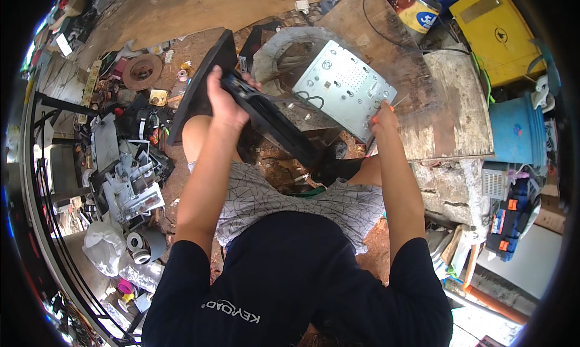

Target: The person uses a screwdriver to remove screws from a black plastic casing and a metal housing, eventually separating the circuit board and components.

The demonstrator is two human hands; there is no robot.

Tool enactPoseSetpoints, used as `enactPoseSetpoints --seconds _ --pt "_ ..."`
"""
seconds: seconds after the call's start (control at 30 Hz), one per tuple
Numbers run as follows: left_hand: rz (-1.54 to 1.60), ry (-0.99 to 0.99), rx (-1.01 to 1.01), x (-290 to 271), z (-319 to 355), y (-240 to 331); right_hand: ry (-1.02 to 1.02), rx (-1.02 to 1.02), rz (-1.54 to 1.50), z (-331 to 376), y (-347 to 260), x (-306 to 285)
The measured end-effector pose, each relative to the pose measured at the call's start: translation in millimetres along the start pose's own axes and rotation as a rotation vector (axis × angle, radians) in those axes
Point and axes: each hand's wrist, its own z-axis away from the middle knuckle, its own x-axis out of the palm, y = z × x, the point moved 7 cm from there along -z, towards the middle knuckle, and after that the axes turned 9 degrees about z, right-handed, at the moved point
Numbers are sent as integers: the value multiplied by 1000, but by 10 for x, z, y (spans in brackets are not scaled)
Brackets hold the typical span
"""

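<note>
Dark shirt; right hand holds likely screwdriver.

Two forearms, one held black panel, one perforated plate, one yellow case and one blue bucket show.

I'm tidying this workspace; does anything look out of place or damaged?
Yes. Grey parts lie heaped haphazardly at left, and the wooden board at right looks damaged, its surface patchily stained and worn.

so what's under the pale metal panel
Around the pale metal panel, a worn wooden surface shows at its right and a grey ring-shaped piece at its left; whatever lies directly beneath the panel is covered.
</note>
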Motion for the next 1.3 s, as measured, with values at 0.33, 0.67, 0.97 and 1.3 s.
enactPoseSetpoints --seconds 0.33,0.67,0.97,1.3 --pt "-91 297 -73 -809 -75 -807 111 0 -7 -317 253 127" --pt "-180 71 -208 -680 -166 -970 -82 -683 766 892 -270 -81" --pt "-223 -45 -258 -440 -107 -1041 -836 -1081 1139 2641 -587 423" --pt "-229 -184 -298 -303 -64 -1056 -711 -1055 1250 2652 -628 576"
